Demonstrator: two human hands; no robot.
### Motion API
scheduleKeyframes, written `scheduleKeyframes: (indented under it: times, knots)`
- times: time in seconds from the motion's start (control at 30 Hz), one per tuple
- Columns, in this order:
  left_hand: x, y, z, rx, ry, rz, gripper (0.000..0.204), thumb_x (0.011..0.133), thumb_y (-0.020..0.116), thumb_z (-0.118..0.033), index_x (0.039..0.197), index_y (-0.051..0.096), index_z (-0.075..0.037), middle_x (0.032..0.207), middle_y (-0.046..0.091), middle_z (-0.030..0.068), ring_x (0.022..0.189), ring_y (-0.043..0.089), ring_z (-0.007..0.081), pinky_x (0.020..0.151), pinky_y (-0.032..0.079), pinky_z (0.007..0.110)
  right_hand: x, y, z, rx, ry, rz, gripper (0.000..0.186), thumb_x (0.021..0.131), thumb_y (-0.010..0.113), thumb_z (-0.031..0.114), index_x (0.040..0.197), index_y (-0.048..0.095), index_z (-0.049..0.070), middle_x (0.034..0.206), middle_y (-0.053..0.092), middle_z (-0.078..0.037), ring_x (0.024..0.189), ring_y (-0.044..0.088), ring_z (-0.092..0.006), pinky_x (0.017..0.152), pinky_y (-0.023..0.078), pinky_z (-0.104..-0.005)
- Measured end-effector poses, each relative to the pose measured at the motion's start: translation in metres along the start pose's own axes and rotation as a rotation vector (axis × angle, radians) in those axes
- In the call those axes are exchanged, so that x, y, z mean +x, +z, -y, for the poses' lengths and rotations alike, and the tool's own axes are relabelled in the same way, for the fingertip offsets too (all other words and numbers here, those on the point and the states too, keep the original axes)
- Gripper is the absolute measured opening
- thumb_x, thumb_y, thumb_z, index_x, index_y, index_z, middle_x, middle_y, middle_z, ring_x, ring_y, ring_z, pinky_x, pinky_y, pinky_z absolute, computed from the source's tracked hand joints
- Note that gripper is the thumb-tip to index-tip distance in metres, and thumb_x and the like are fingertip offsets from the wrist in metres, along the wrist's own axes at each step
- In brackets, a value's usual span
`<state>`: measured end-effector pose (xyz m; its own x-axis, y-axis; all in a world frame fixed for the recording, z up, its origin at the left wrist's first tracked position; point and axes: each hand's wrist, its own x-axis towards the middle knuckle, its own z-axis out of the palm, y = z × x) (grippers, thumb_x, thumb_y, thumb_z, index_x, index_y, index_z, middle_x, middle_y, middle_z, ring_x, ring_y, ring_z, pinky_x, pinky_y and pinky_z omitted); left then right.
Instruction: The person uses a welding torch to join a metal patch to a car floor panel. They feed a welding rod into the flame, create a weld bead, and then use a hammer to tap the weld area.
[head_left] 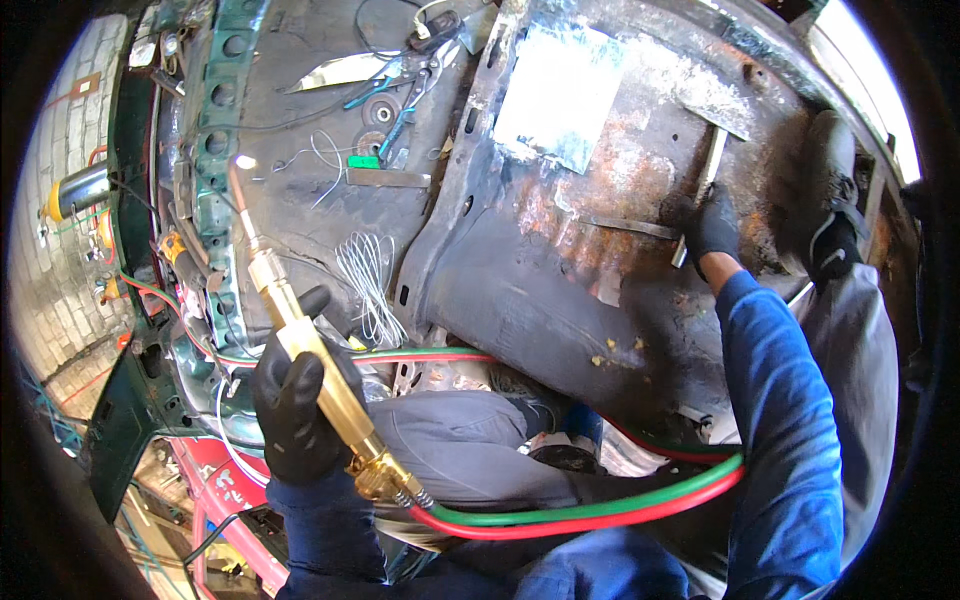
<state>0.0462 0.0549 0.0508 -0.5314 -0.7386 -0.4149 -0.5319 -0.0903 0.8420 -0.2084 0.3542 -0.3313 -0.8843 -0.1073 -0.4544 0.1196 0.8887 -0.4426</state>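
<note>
My left hand (298,405), in a black glove, is closed round the body of a brass gas torch (318,345). The torch's copper tip points up and left, with a small bright glow at its end. Green and red hoses (590,512) run from its lower end across my lap. On the right, my gloved right hand (712,222) grips the handle of a hammer (713,160) with a long narrow head, resting low over the rusty metal floor panel (640,200). Beside that hand lies a flat metal strip (630,228).
A pale rectangular sheet (560,95) lies on the panel. Left of the raised ridge (465,150) are coiled wire (370,290), pliers (425,85), grinding discs (380,110) and a flat bar (388,178). A perforated green frame rail (217,145) and a gas cylinder (82,190) stand further left.
</note>
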Motion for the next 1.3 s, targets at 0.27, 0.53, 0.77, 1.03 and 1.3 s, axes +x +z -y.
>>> scheduleKeyframes:
  times: [0.27, 0.53, 0.77, 1.03, 1.3]
  knots:
    - [0.052, 0.04, 0.001, 0.076, 0.053, -0.108, 0.084, 0.101, 0.068, -0.046, 0.153, 0.04, 0.015, 0.073, 0.062, 0.0056, 0.056, 0.055, 0.0119, 0.051, 0.044, 0.025, 0.015, 0.014, 0.018, 0.415, -0.051, -0.09, 0.033, 0.099, 0.07, 0.027, 0.119, 0.062, 0.001, 0.099, 0.074, -0.026, 0.094, 0.075, -0.0415, 0.083, 0.056, -0.0502]
    - [0.065, 0.048, -0.001, 0.12, 0.048, -0.104, 0.086, 0.1, 0.068, -0.046, 0.152, 0.04, 0.016, 0.069, 0.059, 0.0054, 0.054, 0.053, 0.0119, 0.048, 0.041, 0.026, -0.005, 0.025, 0.077, 0.347, -0.584, 0.168, 0.027, 0.1, 0.067, 0.014, 0.126, 0.062, 0.01, 0.098, 0.073, -0.02, 0.089, 0.073, -0.0435, 0.075, 0.058, -0.05]
    - [0.069, 0.038, 0.007, 0.141, 0.035, -0.119, 0.088, 0.099, 0.069, -0.047, 0.151, 0.04, 0.017, 0.066, 0.059, 0.0059, 0.052, 0.055, 0.013, 0.048, 0.042, 0.027, 0.023, 0.055, 0.105, 0.219, -0.913, 0.179, 0.026, 0.103, 0.07, 0.036, 0.115, 0.067, 0.013, 0.096, 0.072, -0.015, 0.087, 0.074, -0.0383, 0.073, 0.059, -0.0477]
    - [0.071, 0.034, 0.01, 0.136, 0.026, -0.103, 0.091, 0.097, 0.071, -0.047, 0.151, 0.039, 0.019, 0.067, 0.062, 0.0071, 0.053, 0.057, 0.0142, 0.05, 0.044, 0.026, 0.036, 0.062, 0.111, -0.097, -1.064, 0.269, 0.037, 0.104, 0.065, 0.039, 0.128, 0.063, 0.012, 0.109, 0.069, -0.017, 0.092, 0.074, -0.0368, 0.076, 0.059, -0.0501]
    - [0.076, 0.035, 0.008, 0.123, -0.014, -0.098, 0.093, 0.096, 0.072, -0.048, 0.152, 0.038, 0.018, 0.066, 0.06, 0.0061, 0.053, 0.056, 0.0142, 0.05, 0.044, 0.026, 0.029, 0.073, 0.124, -0.113, -1.033, 0.249, 0.03, 0.098, 0.065, 0.021, 0.127, 0.061, 0.013, 0.107, 0.067, -0.016, 0.093, 0.074, -0.0356, 0.078, 0.06, -0.048]
